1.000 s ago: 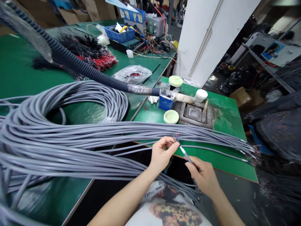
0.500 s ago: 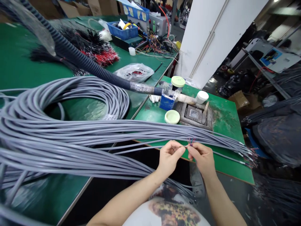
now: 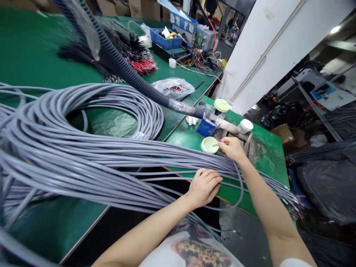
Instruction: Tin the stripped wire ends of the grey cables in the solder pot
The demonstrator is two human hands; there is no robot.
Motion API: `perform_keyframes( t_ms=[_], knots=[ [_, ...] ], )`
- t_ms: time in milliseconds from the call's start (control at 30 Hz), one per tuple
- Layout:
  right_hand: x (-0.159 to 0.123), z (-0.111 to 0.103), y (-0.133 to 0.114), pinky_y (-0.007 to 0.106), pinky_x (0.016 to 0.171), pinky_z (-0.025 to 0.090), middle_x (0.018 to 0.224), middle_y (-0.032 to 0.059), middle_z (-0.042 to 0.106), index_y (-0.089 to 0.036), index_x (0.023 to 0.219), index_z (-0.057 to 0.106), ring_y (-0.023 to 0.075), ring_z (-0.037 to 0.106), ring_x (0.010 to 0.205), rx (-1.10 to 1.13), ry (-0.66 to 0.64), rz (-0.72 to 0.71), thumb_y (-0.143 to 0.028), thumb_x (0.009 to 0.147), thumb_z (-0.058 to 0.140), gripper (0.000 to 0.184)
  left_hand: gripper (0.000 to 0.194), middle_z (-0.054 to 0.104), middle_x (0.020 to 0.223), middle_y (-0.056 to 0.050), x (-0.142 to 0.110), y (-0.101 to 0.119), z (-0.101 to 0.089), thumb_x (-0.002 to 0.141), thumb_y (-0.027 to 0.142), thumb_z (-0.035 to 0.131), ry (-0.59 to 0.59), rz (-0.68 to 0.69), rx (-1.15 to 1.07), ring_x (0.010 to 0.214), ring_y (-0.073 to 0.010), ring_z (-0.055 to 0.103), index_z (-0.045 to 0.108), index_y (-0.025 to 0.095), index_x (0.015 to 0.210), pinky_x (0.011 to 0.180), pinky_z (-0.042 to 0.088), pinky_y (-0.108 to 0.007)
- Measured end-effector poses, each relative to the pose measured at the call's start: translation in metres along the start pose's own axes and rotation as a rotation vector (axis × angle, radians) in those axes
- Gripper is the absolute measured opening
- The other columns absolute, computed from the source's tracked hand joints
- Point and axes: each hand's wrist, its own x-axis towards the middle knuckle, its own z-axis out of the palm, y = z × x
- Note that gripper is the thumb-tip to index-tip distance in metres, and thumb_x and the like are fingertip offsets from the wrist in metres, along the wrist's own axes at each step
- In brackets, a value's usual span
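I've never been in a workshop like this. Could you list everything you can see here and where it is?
grey multi-core cables: many, grey, looped across the benches
exposed wire ends: one small tuft, mixed colours, at the right hand
corrugated conduit: one, dark, running down from upper left
wire bundles: one heap, black and red, far bench
plastic bag: one, clear, far bench
parts bin: one, blue, far bench
control box: one, grey, behind the bin
pale green lids: two, on the near bench
green bench: one, green, at right
left hand: one, lying on the cables
right hand: one, pinching a cable end
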Motion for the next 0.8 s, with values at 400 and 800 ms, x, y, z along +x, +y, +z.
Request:
perform_keyframes(
  t_ms=[400, 800],
  knots=[
    [0.031, 0.022, -0.001, 0.026, 0.052, 0.024, 0.053, 0.0017, 0.059, -0.017, 0.056, 0.064, 0.0124, 0.045, 0.052, -0.194, -0.099, 0.008, -0.025, 0.071, 0.056, 0.019, 0.021, 0.07, 0.104, -0.005, -0.003, -0.006, 0.007, 0.087, 0.018, 0.051, 0.018, 0.053, 0.081, 0.105, -0.0202, 0.059, 0.059, 0.019, 0.107, 0.091, 0.036, -0.039],
    [-0.001, -0.051, 0.094, 0.024, 0.049, 0.027, 0.045, -0.0011, 0.049, -0.017, 0.051, 0.056, 0.0121, 0.044, 0.048, -0.211, 0.098, 0.185, -0.043, 0.077, 0.052, 0.036, 0.022, 0.07, 0.105, -0.005, -0.002, -0.005, 0.005, 0.087, 0.017, 0.053, 0.026, 0.042, 0.071, 0.106, -0.0198, 0.059, 0.06, 0.019, 0.107, 0.092, 0.036, -0.039]
  ],
)
